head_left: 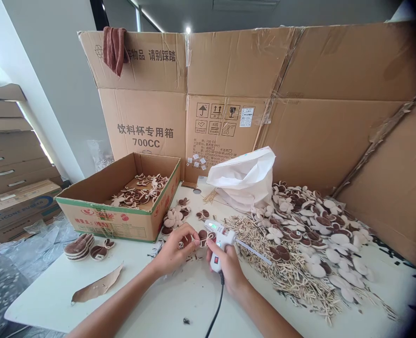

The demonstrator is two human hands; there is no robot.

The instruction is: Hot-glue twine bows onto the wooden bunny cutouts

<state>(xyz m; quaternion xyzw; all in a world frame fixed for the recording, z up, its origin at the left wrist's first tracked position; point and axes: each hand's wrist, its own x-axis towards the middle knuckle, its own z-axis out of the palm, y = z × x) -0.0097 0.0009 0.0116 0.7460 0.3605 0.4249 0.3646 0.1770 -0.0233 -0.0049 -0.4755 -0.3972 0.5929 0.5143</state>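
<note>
My right hand (pixel 225 263) is wrapped round a white hot glue gun (pixel 215 258), its green light showing and a white glue stick out of its back. Between the two hands is a small brown piece with cream cord (pixel 203 236). My left hand (pixel 179 249) pinches it at its left side, and my right thumb and fingertips lie close to its right side. Several brown and pale flower-shaped pieces (pixel 174 217) lie just behind my left hand. To the right of the glue gun spreads a heap of short cream cords (pixel 281 263).
An open carton (pixel 112 224) with corded pieces stands at the left. Brown pads (pixel 79 247) and torn cardboard (pixel 98 285) lie before it. At the right are piled flower pieces (pixel 313 225) and a white bag (pixel 245 176). Cardboard walls (pixel 229 65) rise behind. A black cable (pixel 217 307) runs toward me.
</note>
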